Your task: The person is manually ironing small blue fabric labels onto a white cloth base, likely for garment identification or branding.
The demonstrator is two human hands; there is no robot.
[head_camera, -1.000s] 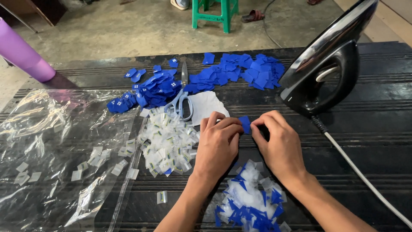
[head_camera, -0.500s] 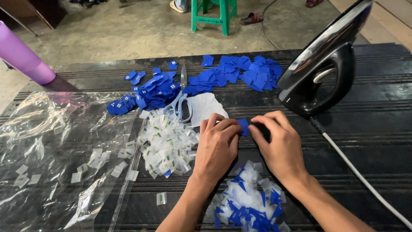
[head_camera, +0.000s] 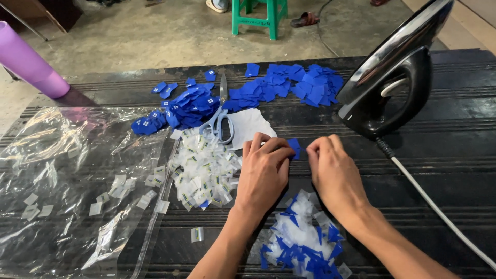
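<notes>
Both hands meet at the middle of the black ribbed tabletop [head_camera: 454, 155]. The left hand [head_camera: 263, 173] and the right hand [head_camera: 333, 170] pinch one small blue label [head_camera: 294, 147] between their fingertips, each grip narrow and closed on it; the label sits just off the tabletop, right beside a white paper scrap [head_camera: 248, 126].

By count: one black iron [head_camera: 392, 82] stands upright at the right, its one white cord [head_camera: 434, 206] running toward the near right corner. One pair of scissors [head_camera: 221, 116] with pale blue handles lies between two spreads of loose blue labels, one on the left [head_camera: 181, 108] and one at the far edge [head_camera: 289, 88]; the pieces are too many to count. One pile of clear packets [head_camera: 204, 170] lies just left of the left hand, and one pile of bagged blue labels [head_camera: 305, 237] sits between the forearms. One clear plastic sheet [head_camera: 67, 186] covers the left part, with a few loose clear packets on it. One purple cup [head_camera: 28, 64] lies tilted past the far left corner, and one green stool [head_camera: 258, 15] stands on the floor beyond.

Against the earlier frames, the hands hold the same place and the same pinch; only the fingers have shifted slightly, and the piles lie as before.

Open room lies right of the right hand up to the cord, and on the near strip beside the plastic sheet.
</notes>
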